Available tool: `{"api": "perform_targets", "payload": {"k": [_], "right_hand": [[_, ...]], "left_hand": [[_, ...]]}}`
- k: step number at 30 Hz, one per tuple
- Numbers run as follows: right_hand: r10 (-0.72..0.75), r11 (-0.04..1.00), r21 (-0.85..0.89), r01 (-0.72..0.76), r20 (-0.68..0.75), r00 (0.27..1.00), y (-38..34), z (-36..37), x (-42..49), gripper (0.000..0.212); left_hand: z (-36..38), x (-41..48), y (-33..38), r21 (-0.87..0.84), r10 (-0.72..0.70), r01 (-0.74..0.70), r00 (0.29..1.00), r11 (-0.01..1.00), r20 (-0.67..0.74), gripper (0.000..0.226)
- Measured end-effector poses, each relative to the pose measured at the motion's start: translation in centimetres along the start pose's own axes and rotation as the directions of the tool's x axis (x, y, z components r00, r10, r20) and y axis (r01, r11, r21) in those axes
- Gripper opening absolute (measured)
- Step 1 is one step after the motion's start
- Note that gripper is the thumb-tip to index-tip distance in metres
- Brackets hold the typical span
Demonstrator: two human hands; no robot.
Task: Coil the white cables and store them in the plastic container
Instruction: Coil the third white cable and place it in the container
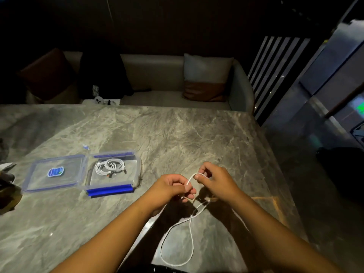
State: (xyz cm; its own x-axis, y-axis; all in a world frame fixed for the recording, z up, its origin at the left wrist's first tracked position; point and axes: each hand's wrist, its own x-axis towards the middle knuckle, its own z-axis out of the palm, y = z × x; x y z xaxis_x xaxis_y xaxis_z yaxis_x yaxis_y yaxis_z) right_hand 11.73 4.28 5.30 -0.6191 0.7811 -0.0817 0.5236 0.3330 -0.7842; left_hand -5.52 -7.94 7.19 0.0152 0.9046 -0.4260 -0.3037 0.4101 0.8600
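A thin white cable hangs from both my hands above the marble table. My left hand pinches one part of it, and my right hand pinches a short arc of it a little higher. Below them the cable drops in a long loop that lies on the table near its front edge. To the left stands the clear plastic container with blue clips, open. Coiled white cables lie inside it. Its clear lid with a blue label lies flat beside it.
Dark objects sit at the table's left edge. A small clear bottle cap lies behind the container. Beyond the table's far edge is a sofa with cushions. The table's right edge drops to a dark floor.
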Motion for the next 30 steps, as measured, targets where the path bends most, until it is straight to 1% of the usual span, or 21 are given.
{"api": "perform_targets", "payload": {"k": [3, 5, 7, 10, 12, 16, 20, 21, 24, 27, 30], "right_hand": [[-0.062, 0.996, 0.056, 0.063, -0.027, 0.998, -3.2, -2.5, 1.4, 0.031], [-0.104, 0.990, 0.093, 0.106, -0.030, 0.994, -5.9, -4.4, 2.5, 0.031], [-0.155, 0.980, 0.117, 0.159, -0.037, 0.987, -8.9, -6.3, 3.7, 0.030], [-0.213, 0.963, 0.155, 0.219, -0.056, 0.975, -13.1, -9.0, 5.3, 0.034], [-0.254, 0.955, 0.138, 0.263, -0.076, 0.964, -15.5, -10.5, 6.2, 0.037], [-0.333, 0.939, 0.061, 0.338, -0.076, 0.940, -19.7, -13.1, 7.3, 0.039], [-0.394, 0.916, 0.049, 0.398, -0.077, 0.916, -23.5, -14.7, 8.0, 0.035], [-0.408, 0.910, 0.046, 0.413, -0.082, 0.909, -24.3, -14.9, 8.1, 0.034], [-0.429, 0.900, 0.033, 0.434, -0.106, 0.897, -26.3, -15.5, 8.3, 0.030], [-0.443, 0.896, -0.025, 0.444, -0.134, 0.887, -27.5, -15.9, 8.1, 0.029], [-0.447, 0.894, -0.041, 0.446, -0.154, 0.881, -28.1, -16.0, 7.9, 0.029]], "left_hand": [[0.1, -0.8, 3.6, -0.005, 0.058, -0.058, 0.993, 0.998, 0.104, 0.003], [0.1, -1.3, 6.3, -0.035, 0.109, -0.104, 0.978, 0.994, 0.175, 0.001], [0.0, -1.7, 9.4, -0.053, 0.178, -0.170, 0.957, 0.984, 0.231, 0.007], [-0.4, -2.4, 14.1, -0.026, 0.271, -0.275, 0.922, 0.961, 0.277, 0.010], [-1.0, -3.0, 16.9, -0.009, 0.309, -0.322, 0.899, 0.947, 0.311, 0.011], [-2.0, -3.8, 21.1, 0.031, 0.312, -0.351, 0.864, 0.936, 0.395, 0.008], [-2.3, -4.9, 24.4, 0.063, 0.302, -0.372, 0.830, 0.926, 0.469, 0.002], [-2.3, -5.1, 25.1, 0.075, 0.299, -0.378, 0.824, 0.923, 0.482, 0.003], [-2.0, -5.3, 26.6, 0.072, 0.296, -0.389, 0.796, 0.918, 0.528, 0.022], [-1.4, -5.4, 27.4, 0.061, 0.281, -0.382, 0.770, 0.922, 0.573, 0.039], [-0.6, -5.7, 27.7, 0.019, 0.308, -0.392, 0.751, 0.920, 0.584, 0.046]]}}
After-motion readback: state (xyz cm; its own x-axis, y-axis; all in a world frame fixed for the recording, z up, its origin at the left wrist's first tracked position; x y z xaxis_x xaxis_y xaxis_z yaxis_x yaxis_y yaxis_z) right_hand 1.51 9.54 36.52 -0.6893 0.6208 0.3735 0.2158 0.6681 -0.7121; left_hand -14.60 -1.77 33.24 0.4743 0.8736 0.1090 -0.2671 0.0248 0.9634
